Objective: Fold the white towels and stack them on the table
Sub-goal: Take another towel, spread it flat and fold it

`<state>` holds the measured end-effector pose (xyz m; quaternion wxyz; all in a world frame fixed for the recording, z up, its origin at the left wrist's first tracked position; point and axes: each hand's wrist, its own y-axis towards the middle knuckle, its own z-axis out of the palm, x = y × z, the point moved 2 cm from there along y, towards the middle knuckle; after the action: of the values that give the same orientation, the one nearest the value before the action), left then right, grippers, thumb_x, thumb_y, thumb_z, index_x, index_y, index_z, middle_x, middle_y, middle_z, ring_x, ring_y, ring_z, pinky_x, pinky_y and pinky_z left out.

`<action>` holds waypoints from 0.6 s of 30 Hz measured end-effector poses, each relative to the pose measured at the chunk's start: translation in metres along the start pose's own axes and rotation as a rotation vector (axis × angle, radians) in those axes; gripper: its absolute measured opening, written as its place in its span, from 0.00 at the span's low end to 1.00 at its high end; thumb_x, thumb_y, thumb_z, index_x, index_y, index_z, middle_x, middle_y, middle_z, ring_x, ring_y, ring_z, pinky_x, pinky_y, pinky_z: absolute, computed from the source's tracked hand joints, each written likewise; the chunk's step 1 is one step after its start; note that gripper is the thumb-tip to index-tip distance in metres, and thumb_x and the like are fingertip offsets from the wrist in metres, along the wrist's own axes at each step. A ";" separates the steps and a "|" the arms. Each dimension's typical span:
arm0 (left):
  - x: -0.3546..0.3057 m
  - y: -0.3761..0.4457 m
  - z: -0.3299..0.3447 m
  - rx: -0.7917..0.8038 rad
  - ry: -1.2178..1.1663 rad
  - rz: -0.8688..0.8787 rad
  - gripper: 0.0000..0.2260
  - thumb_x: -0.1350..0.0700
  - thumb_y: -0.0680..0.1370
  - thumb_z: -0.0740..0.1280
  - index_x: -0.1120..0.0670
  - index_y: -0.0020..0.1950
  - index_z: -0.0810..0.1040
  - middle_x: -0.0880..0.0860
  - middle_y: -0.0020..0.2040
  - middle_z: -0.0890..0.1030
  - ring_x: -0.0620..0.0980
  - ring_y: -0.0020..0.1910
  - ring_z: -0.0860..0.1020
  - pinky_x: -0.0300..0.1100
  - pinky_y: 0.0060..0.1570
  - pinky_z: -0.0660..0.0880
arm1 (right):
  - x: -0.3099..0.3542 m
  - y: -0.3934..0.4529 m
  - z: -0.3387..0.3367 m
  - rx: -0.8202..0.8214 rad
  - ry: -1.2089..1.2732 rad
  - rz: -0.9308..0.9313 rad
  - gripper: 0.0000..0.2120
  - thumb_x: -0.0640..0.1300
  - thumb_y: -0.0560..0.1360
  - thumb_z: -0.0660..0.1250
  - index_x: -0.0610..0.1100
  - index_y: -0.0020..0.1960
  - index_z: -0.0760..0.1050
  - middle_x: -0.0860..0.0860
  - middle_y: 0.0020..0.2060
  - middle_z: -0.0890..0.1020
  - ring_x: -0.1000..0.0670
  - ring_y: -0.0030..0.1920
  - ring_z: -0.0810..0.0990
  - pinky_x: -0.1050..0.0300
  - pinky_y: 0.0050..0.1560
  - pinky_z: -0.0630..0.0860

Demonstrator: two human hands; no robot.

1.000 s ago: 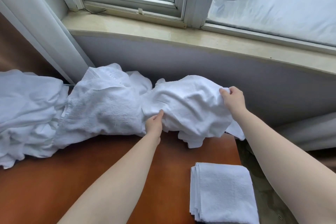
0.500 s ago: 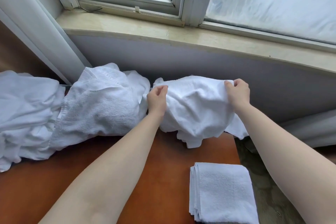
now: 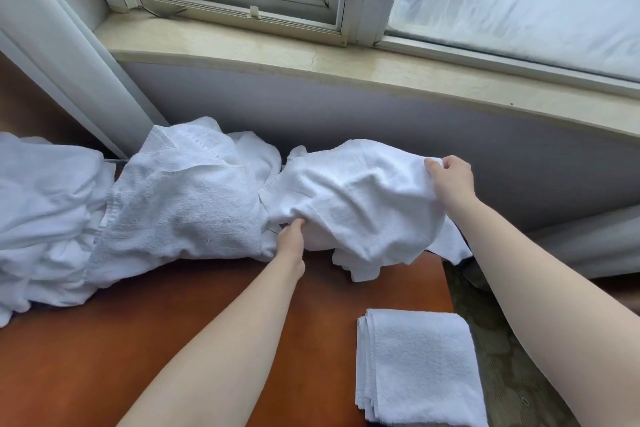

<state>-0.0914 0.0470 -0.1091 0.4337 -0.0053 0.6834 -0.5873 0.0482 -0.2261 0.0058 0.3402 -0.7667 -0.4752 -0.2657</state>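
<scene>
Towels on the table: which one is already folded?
The small square towel at the table's near right corner, lying flat with neat layered edges. The others are crumpled, including the one both hands hold.

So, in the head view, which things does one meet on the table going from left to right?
Heap of unfolded towels → crumpled towel → left hand → towel being held → right hand. Nearer, at the right, lies the folded stack.

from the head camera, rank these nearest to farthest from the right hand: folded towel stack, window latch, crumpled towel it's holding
1. Crumpled white towel, pinched in the right hand at its upper right corner.
2. Small white window latch, up on the frame, to the left.
3. Folded white towel stack, at the brown wooden table's near right corner.
</scene>
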 end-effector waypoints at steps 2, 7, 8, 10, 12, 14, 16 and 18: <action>-0.004 0.003 -0.004 0.047 0.051 0.048 0.07 0.51 0.80 0.67 0.50 0.55 0.80 0.50 0.56 0.82 0.53 0.61 0.78 0.50 0.64 0.76 | 0.002 -0.001 0.001 0.010 0.004 0.000 0.13 0.50 0.75 0.64 0.46 0.38 0.64 0.53 0.33 0.68 0.51 0.32 0.65 0.55 0.33 0.63; -0.005 -0.006 -0.010 0.034 -0.031 -0.031 0.16 0.54 0.78 0.72 0.54 0.64 0.78 0.51 0.54 0.83 0.50 0.52 0.81 0.42 0.44 0.76 | 0.002 -0.006 0.000 0.010 0.028 -0.001 0.15 0.49 0.76 0.64 0.47 0.36 0.62 0.53 0.32 0.67 0.51 0.31 0.64 0.55 0.32 0.62; -0.005 -0.009 -0.011 0.033 -0.064 -0.101 0.17 0.54 0.77 0.72 0.53 0.65 0.77 0.51 0.55 0.83 0.49 0.51 0.81 0.41 0.42 0.75 | 0.002 -0.007 -0.001 -0.004 0.040 -0.005 0.15 0.49 0.77 0.64 0.47 0.36 0.62 0.53 0.32 0.67 0.51 0.31 0.63 0.55 0.32 0.62; -0.008 -0.018 -0.014 0.084 -0.087 -0.225 0.17 0.54 0.77 0.72 0.52 0.66 0.77 0.49 0.51 0.83 0.45 0.46 0.79 0.39 0.39 0.71 | 0.005 -0.008 -0.006 -0.042 0.068 -0.021 0.16 0.50 0.78 0.64 0.47 0.37 0.62 0.53 0.32 0.66 0.51 0.31 0.63 0.54 0.32 0.62; -0.014 -0.025 -0.019 0.130 -0.085 -0.250 0.16 0.54 0.78 0.73 0.51 0.65 0.78 0.49 0.50 0.83 0.45 0.44 0.79 0.40 0.41 0.71 | 0.009 -0.009 -0.013 -0.076 0.088 -0.039 0.15 0.50 0.78 0.64 0.46 0.39 0.62 0.53 0.33 0.65 0.51 0.32 0.62 0.53 0.32 0.61; -0.023 -0.030 -0.024 0.105 -0.068 -0.143 0.12 0.54 0.78 0.73 0.52 0.61 0.79 0.52 0.52 0.84 0.49 0.47 0.81 0.46 0.48 0.78 | 0.014 -0.010 -0.020 -0.098 0.104 -0.059 0.14 0.51 0.78 0.63 0.46 0.40 0.63 0.53 0.33 0.65 0.51 0.33 0.62 0.54 0.32 0.61; -0.038 -0.039 -0.030 -0.018 -0.075 0.057 0.06 0.54 0.77 0.73 0.54 0.50 0.81 0.54 0.50 0.83 0.54 0.48 0.80 0.53 0.56 0.80 | 0.020 -0.011 -0.026 -0.098 0.116 -0.090 0.13 0.52 0.79 0.64 0.44 0.42 0.67 0.53 0.34 0.67 0.51 0.33 0.64 0.54 0.34 0.63; -0.057 -0.058 -0.037 -0.130 -0.057 0.298 0.13 0.52 0.77 0.72 0.56 0.38 0.75 0.52 0.40 0.79 0.51 0.41 0.77 0.44 0.44 0.78 | 0.030 -0.013 -0.033 -0.071 0.136 -0.130 0.12 0.53 0.79 0.65 0.44 0.46 0.72 0.55 0.36 0.72 0.54 0.35 0.69 0.56 0.37 0.67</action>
<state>-0.1071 0.0875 -0.0316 0.5341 0.0513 0.7006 -0.4704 0.0460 -0.2313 0.0518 0.3261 -0.7259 -0.4901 -0.3556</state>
